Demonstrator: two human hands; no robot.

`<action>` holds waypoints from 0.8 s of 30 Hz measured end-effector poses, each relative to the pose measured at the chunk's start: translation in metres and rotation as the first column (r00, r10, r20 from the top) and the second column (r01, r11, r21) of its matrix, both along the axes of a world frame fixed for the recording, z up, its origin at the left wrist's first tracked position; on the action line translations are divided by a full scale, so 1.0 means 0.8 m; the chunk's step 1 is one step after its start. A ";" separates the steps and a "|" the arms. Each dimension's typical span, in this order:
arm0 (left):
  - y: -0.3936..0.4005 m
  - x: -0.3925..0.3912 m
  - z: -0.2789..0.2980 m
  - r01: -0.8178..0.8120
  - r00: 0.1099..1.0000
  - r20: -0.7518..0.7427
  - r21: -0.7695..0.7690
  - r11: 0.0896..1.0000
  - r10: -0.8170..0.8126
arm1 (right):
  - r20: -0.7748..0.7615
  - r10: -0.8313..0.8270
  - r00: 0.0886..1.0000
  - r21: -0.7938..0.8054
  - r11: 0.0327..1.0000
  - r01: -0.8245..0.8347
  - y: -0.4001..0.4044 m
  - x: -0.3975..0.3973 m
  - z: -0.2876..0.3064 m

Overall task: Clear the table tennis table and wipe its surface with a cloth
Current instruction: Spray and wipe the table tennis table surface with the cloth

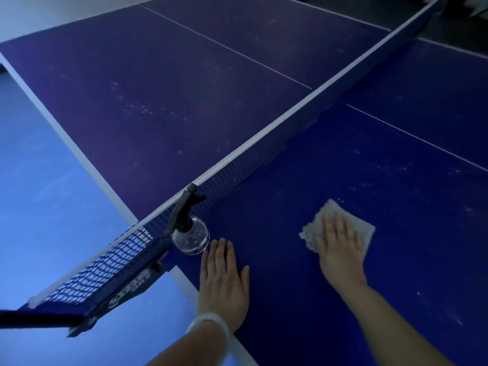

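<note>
A blue table [163, 107] with a net [264, 138] across it carries a spray bottle [190, 237] beside the net and a cloth [322, 217] farther right.

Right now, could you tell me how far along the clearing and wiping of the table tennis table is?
Clearing looks nearly done: only a spray bottle stands on the table, by the net. Wiping is in hand: the right hand presses a cloth flat, while the left hand rests open on the surface. White specks across both halves suggest most of the wiping remains.
</note>
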State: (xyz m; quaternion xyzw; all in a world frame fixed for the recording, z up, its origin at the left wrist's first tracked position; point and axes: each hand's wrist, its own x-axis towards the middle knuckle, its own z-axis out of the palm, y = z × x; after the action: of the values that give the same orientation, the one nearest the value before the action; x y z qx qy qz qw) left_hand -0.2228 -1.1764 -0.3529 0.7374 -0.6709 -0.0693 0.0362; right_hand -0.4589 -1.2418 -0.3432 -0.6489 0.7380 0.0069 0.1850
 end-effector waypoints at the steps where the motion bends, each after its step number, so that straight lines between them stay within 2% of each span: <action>1: 0.000 0.000 0.000 -0.001 1.000 -0.001 0.001 1.000 0.001 | -0.035 -0.032 0.999 -0.007 0.999 0.031 0.016 -0.006 -0.002; 3: 0.000 0.001 0.000 -0.002 1.000 0.000 -0.007 1.000 0.002 | -0.106 0.010 0.994 -0.066 0.998 -0.017 0.056 0.006 -0.012; 5: 0.001 0.001 -0.001 0.006 1.000 0.008 -0.023 1.000 -0.006 | -0.075 0.135 0.988 -0.092 0.986 -0.141 0.076 0.033 -0.015; 8: 0.002 0.001 -0.003 0.019 0.999 0.027 -0.032 0.999 -0.018 | -0.001 0.385 0.923 -0.120 0.916 -0.383 0.048 0.065 -0.019; 10: 0.001 0.000 -0.001 0.023 0.999 0.040 -0.028 0.999 -0.021 | 0.021 0.476 0.879 -0.134 0.873 -0.470 0.006 0.065 -0.020; 12: 0.002 -0.001 0.000 0.020 0.999 0.050 -0.018 1.000 -0.019 | 0.053 0.412 0.910 -0.074 0.910 -0.408 -0.035 0.050 -0.019; 15: 0.003 -0.002 0.000 0.020 0.998 0.057 -0.031 0.999 -0.019 | 0.006 0.024 1.000 -0.067 0.997 -0.023 -0.054 0.025 -0.019; 16: 0.002 -0.003 0.000 0.021 0.998 0.058 -0.033 0.999 -0.019 | -0.006 -0.062 0.998 -0.087 0.994 0.061 -0.049 0.026 -0.019; 17: 0.002 -0.003 0.000 0.020 0.998 0.056 -0.037 0.999 -0.018 | -0.012 -0.073 0.997 -0.115 0.991 0.071 -0.039 0.033 -0.021; 18: 0.001 -0.003 0.000 0.019 0.998 0.053 -0.039 0.999 -0.017 | -0.010 -0.012 1.000 -0.142 0.990 0.010 -0.028 0.045 -0.023; 20: 0.001 -0.003 0.000 0.017 0.999 0.046 -0.033 0.999 -0.015 | -0.006 0.211 0.977 -0.178 0.962 -0.209 -0.017 0.074 -0.027; 22: 0.001 -0.003 0.001 0.013 0.999 0.044 -0.025 1.000 -0.012 | 0.005 0.408 0.913 -0.157 0.902 -0.402 -0.036 0.102 -0.024; 24: 0.000 -0.004 -0.001 0.011 0.999 0.044 -0.028 1.000 -0.010 | 0.025 0.529 0.848 -0.124 0.844 -0.522 -0.070 0.129 -0.017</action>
State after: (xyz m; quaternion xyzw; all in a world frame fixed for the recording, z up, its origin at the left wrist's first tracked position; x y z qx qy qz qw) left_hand -0.2260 -1.1763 -0.3533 0.7346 -0.6763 -0.0437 0.0316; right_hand -0.3561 -1.2975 -0.3572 -0.8355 0.5255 -0.0035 0.1607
